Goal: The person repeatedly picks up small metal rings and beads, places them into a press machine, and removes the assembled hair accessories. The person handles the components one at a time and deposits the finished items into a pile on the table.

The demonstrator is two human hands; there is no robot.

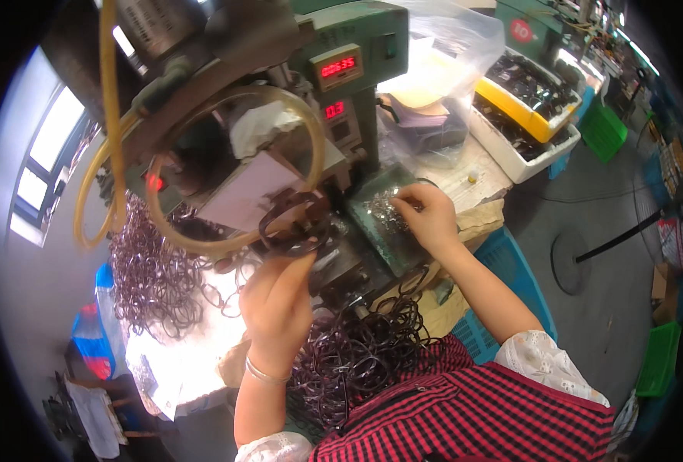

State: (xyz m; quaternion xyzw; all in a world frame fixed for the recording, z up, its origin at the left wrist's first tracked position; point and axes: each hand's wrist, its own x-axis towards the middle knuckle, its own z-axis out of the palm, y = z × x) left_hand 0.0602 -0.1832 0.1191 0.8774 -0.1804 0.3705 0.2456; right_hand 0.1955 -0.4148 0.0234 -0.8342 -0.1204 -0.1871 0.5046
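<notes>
1. So the left hand [276,304] is up at the machine [391,65], fingers closed on the lower edge of a dark loop [289,248]. The fingertips are mostly hidden.
2. That loop sits right by the machine's work area, just below a pale sheet [249,192].
3. Right hand [431,221] is over a greenish tray [405,252], thumb and index pressed together at a scatter of tiny shiny bits [384,212]. Can't tell if there's a bit between them, way too small.
4. Big tangled heap of dark loops [357,354] between the forearms, up against the checked apron [465,408].
5. Another pile of loops [153,273] is over on the left, on the brightly lit worktop [191,350].
6. Clear yellowish hose [316,142] curls in front of the machine, and two red displays [338,68] are lit.
7. Blue basket [522,281] is under the right forearm, white foam box [538,165] with dark pieces farther back.
</notes>
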